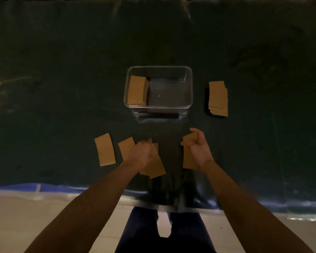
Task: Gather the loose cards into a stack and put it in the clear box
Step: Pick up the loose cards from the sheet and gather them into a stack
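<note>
Tan cards lie on a dark cloth near the table's front edge. One loose card (105, 149) lies at the far left, a second card (125, 147) is partly under my left wrist. My left hand (142, 154) rests fingers-down on a small pile of cards (156, 168). My right hand (198, 149) is curled around a card (188, 157), with its thumb and fingers on the card's top edge. The clear box (159, 106) stands beyond my hands and holds a stack of cards (137, 90) against its left wall.
A fanned stack of cards (218, 98) lies right of the box. The dark cloth (62, 70) covers the table. The table's front edge (153, 203) runs just before my legs, with pale floor below.
</note>
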`<action>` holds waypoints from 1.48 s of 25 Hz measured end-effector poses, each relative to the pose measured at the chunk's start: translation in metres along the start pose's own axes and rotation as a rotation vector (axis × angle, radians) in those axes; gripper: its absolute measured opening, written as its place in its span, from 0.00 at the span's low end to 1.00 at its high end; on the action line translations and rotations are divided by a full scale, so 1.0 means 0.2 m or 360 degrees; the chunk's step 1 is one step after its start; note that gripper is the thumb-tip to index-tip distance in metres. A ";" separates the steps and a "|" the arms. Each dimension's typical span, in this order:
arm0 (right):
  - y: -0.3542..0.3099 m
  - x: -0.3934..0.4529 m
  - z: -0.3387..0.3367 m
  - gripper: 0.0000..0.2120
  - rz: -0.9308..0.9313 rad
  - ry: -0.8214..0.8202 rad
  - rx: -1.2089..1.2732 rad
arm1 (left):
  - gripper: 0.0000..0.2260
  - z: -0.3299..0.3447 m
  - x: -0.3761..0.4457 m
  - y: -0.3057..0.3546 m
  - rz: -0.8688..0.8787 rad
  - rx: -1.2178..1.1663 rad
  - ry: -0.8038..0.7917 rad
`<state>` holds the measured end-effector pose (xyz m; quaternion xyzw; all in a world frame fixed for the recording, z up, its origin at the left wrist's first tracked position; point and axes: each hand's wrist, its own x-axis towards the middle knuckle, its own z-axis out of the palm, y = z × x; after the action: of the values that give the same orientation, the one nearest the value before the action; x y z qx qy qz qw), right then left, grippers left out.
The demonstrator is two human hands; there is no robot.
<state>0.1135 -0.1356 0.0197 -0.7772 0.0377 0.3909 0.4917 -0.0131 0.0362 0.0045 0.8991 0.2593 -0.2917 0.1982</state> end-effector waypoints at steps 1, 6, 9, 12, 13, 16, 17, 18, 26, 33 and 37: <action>0.01 0.00 0.00 0.22 0.0002 0.0012 -0.0004 | 0.23 0.02 0.00 0.01 0.0007 -0.0010 0.0073; 0.05 0.00 0.02 0.21 0.0010 0.0028 0.0011 | 0.13 0.03 -0.03 0.02 0.0025 -0.0137 0.0263; 0.04 -0.01 0.02 0.20 -0.0023 0.0035 0.0001 | 0.12 0.02 -0.05 0.00 0.0080 -0.0108 0.0338; 0.02 -0.02 0.02 0.21 -0.0043 0.0043 -0.0002 | 0.10 -0.07 -0.05 -0.07 0.0181 -0.0257 0.0111; 0.02 -0.02 0.03 0.20 -0.0050 0.0033 0.0002 | 0.12 -0.11 -0.05 -0.12 0.0178 -0.0423 -0.0007; 0.00 -0.03 0.06 0.18 -0.0074 -0.0003 0.0003 | 0.24 -0.21 -0.04 -0.26 -0.0012 -0.0580 -0.0079; 0.00 -0.03 0.08 0.18 -0.0077 -0.0016 -0.0002 | 0.27 -0.22 -0.04 -0.30 -0.0092 -0.0502 -0.0026; 0.00 -0.04 0.09 0.18 -0.0084 -0.0026 -0.0008 | 0.27 -0.21 -0.04 -0.32 -0.0133 -0.0361 0.0023; 0.01 -0.08 0.13 0.22 -0.0110 -0.0033 -0.0071 | 0.16 -0.13 -0.08 -0.31 -0.0176 -0.0182 0.0252; -0.11 -0.19 0.21 0.18 0.0154 -0.0558 0.0307 | 0.11 -0.32 -0.12 -0.25 0.0110 -0.0838 -0.0186; -0.22 -0.26 0.25 0.18 0.0127 -0.0822 0.0143 | 0.11 -0.36 -0.17 -0.15 0.0395 -0.1744 -0.0436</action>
<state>0.0684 -0.0912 0.0754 -0.6269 -0.0411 0.5933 0.5032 -0.0235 0.0847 0.0739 0.6428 0.2372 -0.2032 0.6995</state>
